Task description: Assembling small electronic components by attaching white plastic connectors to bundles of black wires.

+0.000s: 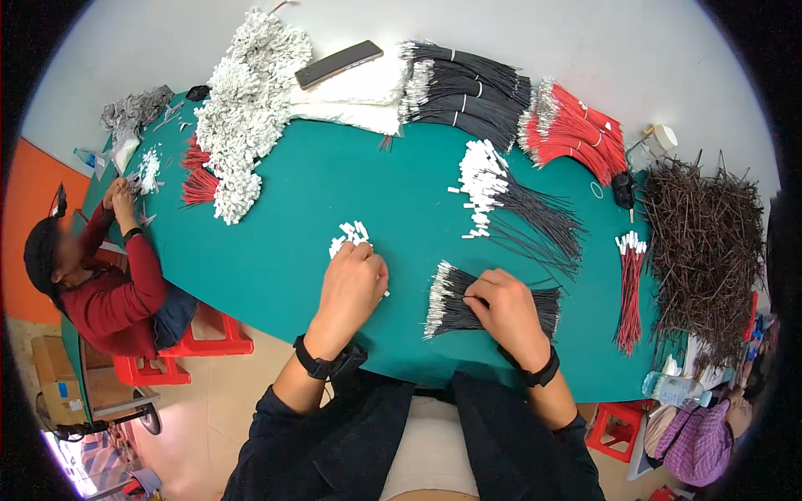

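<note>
My left hand (352, 282) is closed in a pinch at the near side of a small pile of white connector housings (355, 230). A white bit of one housing (387, 293) peeks out by its thumb. My right hand (505, 302) rests over a bundle of black wires (455, 316) with bare metal terminals at their left ends. Its thumb and fingertips are pinched on a black wire, though the tips are partly hidden. Beyond it lies a fan of black wires (539, 209) whose left ends carry white housings (484, 179).
Along the back lie a white heap of housings (251, 100), a dark flat case (338, 65), and tied black (476, 88) and red wire bundles (576, 134). Rightward are red wires (630, 292) and a brown tangled heap (702, 250). A co-worker (109, 284) sits at the left.
</note>
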Available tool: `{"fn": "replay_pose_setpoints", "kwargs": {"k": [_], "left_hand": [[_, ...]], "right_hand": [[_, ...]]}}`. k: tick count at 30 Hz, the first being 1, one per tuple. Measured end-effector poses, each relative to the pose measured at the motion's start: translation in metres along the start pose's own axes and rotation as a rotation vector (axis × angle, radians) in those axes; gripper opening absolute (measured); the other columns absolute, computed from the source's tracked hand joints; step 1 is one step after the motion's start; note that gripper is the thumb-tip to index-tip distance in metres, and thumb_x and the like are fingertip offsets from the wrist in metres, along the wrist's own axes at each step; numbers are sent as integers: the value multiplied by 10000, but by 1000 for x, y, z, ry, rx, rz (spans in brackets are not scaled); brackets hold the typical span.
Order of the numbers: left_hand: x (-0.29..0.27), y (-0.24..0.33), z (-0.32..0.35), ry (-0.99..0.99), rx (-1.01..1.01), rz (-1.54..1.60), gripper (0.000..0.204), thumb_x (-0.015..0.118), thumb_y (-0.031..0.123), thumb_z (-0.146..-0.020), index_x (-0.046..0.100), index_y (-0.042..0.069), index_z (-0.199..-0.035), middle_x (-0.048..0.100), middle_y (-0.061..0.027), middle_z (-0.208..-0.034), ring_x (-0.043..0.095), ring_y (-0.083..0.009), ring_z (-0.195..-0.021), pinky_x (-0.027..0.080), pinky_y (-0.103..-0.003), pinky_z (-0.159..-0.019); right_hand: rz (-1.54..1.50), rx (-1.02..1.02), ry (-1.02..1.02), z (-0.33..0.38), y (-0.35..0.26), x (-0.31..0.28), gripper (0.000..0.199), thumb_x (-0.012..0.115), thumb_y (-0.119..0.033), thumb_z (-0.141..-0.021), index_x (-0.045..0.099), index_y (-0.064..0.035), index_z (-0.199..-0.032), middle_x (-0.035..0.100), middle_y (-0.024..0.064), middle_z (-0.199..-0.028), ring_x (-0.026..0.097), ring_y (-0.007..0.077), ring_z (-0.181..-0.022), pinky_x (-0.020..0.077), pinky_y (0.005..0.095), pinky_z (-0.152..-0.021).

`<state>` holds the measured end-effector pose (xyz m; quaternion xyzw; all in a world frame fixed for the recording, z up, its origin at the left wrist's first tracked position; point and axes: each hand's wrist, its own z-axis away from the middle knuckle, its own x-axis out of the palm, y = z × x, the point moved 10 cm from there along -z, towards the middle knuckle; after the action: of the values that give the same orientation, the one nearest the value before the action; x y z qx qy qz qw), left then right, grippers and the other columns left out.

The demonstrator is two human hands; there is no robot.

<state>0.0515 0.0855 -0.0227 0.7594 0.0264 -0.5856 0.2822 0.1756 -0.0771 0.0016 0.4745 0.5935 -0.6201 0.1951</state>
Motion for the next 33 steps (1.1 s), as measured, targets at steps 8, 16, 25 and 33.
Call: {"fn": "replay_pose_setpoints", "kwargs": {"k": [8, 16, 25, 33], "left_hand": [[-3, 3, 1, 2, -19, 32, 235, 861, 69, -663, 724, 48, -853, 645, -99, -928, 593, -318, -948, 520, -417, -837], [1, -1, 2, 5, -106, 196, 199, 847, 38, -712, 717, 38, -863, 704, -90, -833, 674, -282, -786, 554, -365, -726], [5, 26, -16, -8, -266, 1477, 129, 742, -29, -890, 739, -41, -1018, 775, -152, -938, 752, -190, -792, 596, -287, -691], [6, 45, -17, -59, -264, 1544, 135, 726, 16, -927, 741, -44, -1047, 770, -168, -952, 755, -200, -838, 608, -293, -757]], "right_hand": [[-40, 10, 81, 4, 1, -8, 82, 776, -36, -789, 733, -12, -854, 705, 103, -845, 646, 314, -796, 531, 406, -711], [-296, 122, 159, 6, 6, -18, 60, 739, 22, -857, 710, 20, -910, 707, 108, -809, 663, 214, -684, 506, 318, -611], [-521, 149, 344, 7, -8, -52, 93, 772, 15, -858, 756, 7, -949, 671, 53, -750, 503, 61, -563, 351, 224, -500], [-470, 98, 411, 4, -23, -70, 116, 794, 32, -817, 772, -11, -922, 560, 19, -641, 445, 70, -532, 326, 245, -487]]}}
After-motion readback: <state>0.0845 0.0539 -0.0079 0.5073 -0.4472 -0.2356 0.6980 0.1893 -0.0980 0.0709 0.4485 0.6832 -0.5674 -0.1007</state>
